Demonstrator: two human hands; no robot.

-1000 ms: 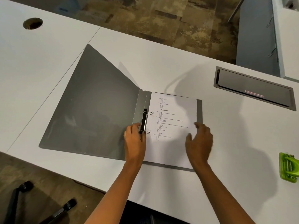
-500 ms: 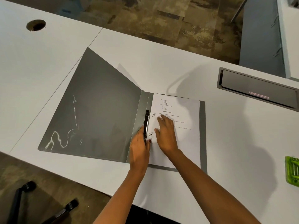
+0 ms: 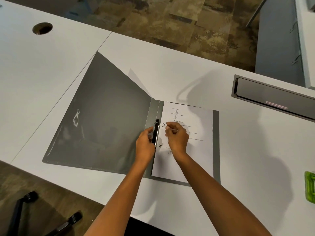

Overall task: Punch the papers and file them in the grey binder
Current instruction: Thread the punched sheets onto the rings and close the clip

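The grey binder (image 3: 105, 120) lies open on the white desk, its front cover spread flat to the left. White printed papers (image 3: 199, 150) rest on its right half, their left edge at the black ring mechanism (image 3: 156, 132). My left hand (image 3: 145, 145) grips that mechanism from the left side. My right hand (image 3: 176, 137) lies on the papers just right of the rings, fingers curled at the upper ring prong (image 3: 164, 124). A green hole punch (image 3: 310, 188) is cut off by the right edge of the view.
The white desk (image 3: 247, 150) has a grey cable tray lid (image 3: 272, 97) at the back right and a round cable hole (image 3: 42, 28) at the far left. A seam (image 3: 68, 89) splits the desk. Chair base legs (image 3: 25, 205) show below the front edge.
My right hand moved from the papers' right edge across to the rings and curled its fingers at the upper prong. My left hand stayed on the ring mechanism.
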